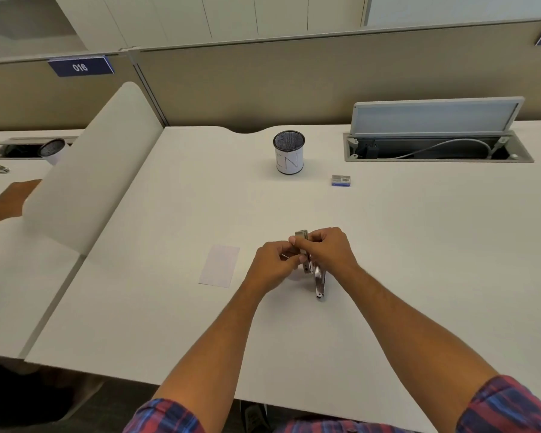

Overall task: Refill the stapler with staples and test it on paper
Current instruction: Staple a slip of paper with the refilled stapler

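Note:
A silver metal stapler [318, 281] stands opened on the white desk [419, 245], its lower end resting on the surface and its upper arm raised. My right hand [328, 248] grips the stapler's upper part from the right. My left hand [274, 265] pinches a thin strip, apparently staples [284, 256], against the stapler's top; my fingers hide most of it. A small white sheet of paper [220, 266] lies flat to the left of my hands. A small blue staple box [341, 180] sits farther back on the right.
A mesh pen cup [289, 152] with a white label stands at the back centre. An open cable hatch [434, 148] with its lid raised is at the back right. A white divider [88, 170] borders the desk on the left; another person's hand [11, 198] is beyond it.

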